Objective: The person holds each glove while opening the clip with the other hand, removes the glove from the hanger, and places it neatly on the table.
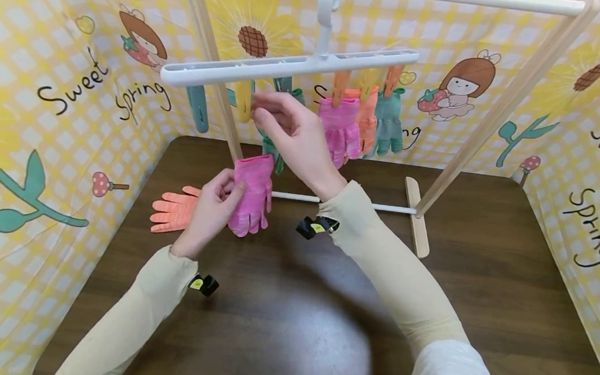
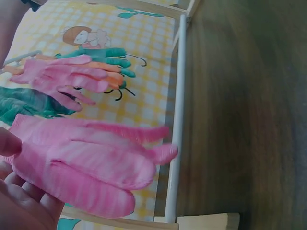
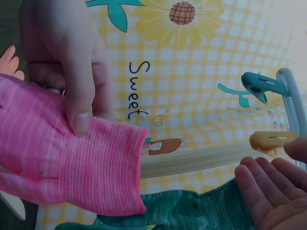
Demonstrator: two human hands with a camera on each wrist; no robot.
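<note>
In the head view my left hand (image 1: 210,207) pinches a pink glove (image 1: 251,193) by its cuff, thumb in front; the glove's fingers hang down. The cuff edge of the pink glove (image 3: 108,167) faces the hanger in the right wrist view. My right hand (image 1: 300,138) is raised beside a yellow clip (image 1: 243,101) under the white hanger (image 1: 293,66), its fingers loosely bent and nothing held. In the right wrist view the thumb is close to the yellow clip (image 3: 271,140); contact is unclear. A green glove (image 1: 270,145) hangs behind the right hand, partly hidden.
An orange glove (image 1: 173,210) lies on the dark table (image 1: 248,323) beyond my left hand. A teal clip (image 1: 197,109) hangs at the hanger's left end. Pink (image 1: 339,126), orange (image 1: 367,119) and green (image 1: 388,121) gloves hang at the right. A wooden rack (image 1: 504,109) carries the hanger.
</note>
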